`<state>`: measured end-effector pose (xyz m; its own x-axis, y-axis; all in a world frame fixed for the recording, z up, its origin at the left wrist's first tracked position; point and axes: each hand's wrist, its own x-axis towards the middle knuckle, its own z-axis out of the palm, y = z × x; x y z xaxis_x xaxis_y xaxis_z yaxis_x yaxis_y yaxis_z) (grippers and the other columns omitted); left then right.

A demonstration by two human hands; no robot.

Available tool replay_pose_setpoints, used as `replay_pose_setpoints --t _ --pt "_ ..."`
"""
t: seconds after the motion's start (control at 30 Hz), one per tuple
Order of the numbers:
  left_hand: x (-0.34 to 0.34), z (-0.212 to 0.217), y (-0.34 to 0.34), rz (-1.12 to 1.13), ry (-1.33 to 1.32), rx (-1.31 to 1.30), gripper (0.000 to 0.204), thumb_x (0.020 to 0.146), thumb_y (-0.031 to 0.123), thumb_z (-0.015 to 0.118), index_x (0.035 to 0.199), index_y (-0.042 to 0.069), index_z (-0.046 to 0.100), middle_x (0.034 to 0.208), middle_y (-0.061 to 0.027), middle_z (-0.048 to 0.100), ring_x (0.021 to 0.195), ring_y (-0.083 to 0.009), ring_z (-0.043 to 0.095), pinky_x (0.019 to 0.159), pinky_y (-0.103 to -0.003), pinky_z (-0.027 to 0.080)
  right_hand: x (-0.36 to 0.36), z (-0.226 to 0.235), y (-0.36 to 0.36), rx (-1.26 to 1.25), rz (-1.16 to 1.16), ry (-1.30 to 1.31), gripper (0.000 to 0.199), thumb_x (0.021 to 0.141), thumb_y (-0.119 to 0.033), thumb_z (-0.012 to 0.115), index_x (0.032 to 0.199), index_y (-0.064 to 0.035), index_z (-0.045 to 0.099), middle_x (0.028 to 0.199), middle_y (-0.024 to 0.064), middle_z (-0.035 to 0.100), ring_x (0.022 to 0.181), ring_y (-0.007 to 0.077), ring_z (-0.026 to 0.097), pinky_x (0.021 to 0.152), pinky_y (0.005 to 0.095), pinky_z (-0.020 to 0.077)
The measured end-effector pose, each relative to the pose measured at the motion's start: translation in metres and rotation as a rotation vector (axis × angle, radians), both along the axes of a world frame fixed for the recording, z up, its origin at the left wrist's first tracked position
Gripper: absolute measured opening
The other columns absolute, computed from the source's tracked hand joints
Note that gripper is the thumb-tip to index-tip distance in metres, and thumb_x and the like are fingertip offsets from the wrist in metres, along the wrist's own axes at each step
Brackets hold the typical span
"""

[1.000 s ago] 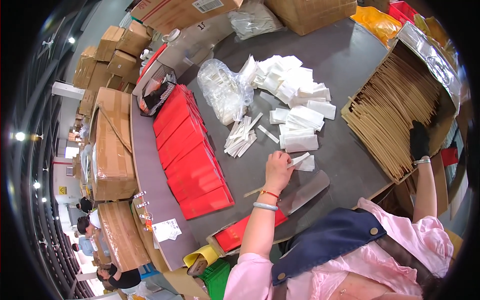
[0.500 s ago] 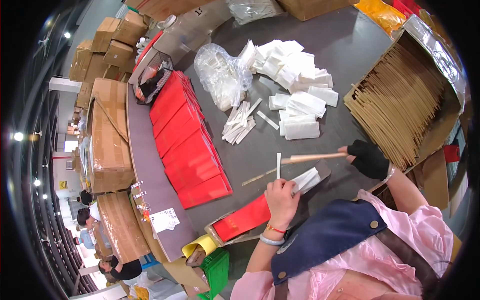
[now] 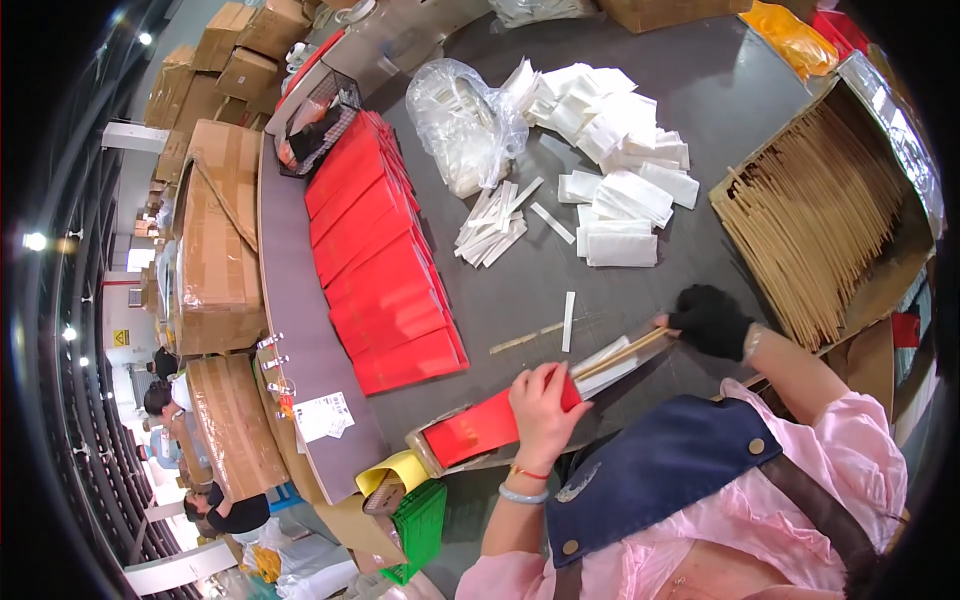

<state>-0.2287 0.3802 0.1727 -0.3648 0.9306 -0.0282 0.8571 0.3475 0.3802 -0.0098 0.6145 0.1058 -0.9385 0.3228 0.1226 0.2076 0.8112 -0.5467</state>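
My left hand (image 3: 545, 400) pinches a red sleeve (image 3: 480, 425) steady while my gloved right hand (image 3: 712, 320) pinches chopsticks (image 3: 622, 353) at its mouth.

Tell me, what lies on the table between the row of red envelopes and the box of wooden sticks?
In the head view, white paper sleeves lie between the red envelopes and the stick box.

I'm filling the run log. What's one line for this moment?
left hand: holds red sleeve | right hand: gloved, pushes chopsticks in | table: wrappers
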Motion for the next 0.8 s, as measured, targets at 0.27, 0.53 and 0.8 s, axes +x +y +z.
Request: replay_pose_setpoints --t 0.27,0.53,0.8 --pt "0.013 -0.008 0.029 -0.039 -0.022 0.023 0.068 0.061 0.021 0.082 0.122 0.004 0.058 0.117 -0.0077 0.055 0.108 -0.0304 0.048 0.093 -0.045 0.039 -0.018 -0.020 -0.022 -0.392 -0.334 0.067 0.008 0.075 -0.009 0.070 0.080 -0.0049 0.067 0.082 0.0162 0.061 0.077 0.0340 0.061 0.068 0.0392 0.0499" --pt "0.002 -0.003 0.042 -0.227 0.006 0.026 0.053 0.062 0.012 0.077 0.113 0.016 0.062 0.108 -0.0116 0.055 0.101 -0.0318 0.051 0.084 -0.044 0.044 -0.065 0.041 -0.042 0.045 -0.024 0.118 0.061 0.058 -0.038 0.080 0.110 -0.0122 0.061 0.102 0.0086 0.061 0.102 0.0299 0.056 0.091 0.0436 0.0403" --pt "-0.056 0.067 0.053 -0.343 0.056 -0.103 0.033 0.064 0.013 0.074 0.096 0.011 0.063 0.103 -0.0120 0.054 0.098 -0.0323 0.051 0.083 -0.043 0.046 -0.046 0.093 -0.004 0.104 -0.059 -0.002 0.062 0.058 -0.036 0.081 0.110 -0.0097 0.059 0.104 0.0093 0.060 0.100 0.0287 0.057 0.093 0.0427 0.0392"
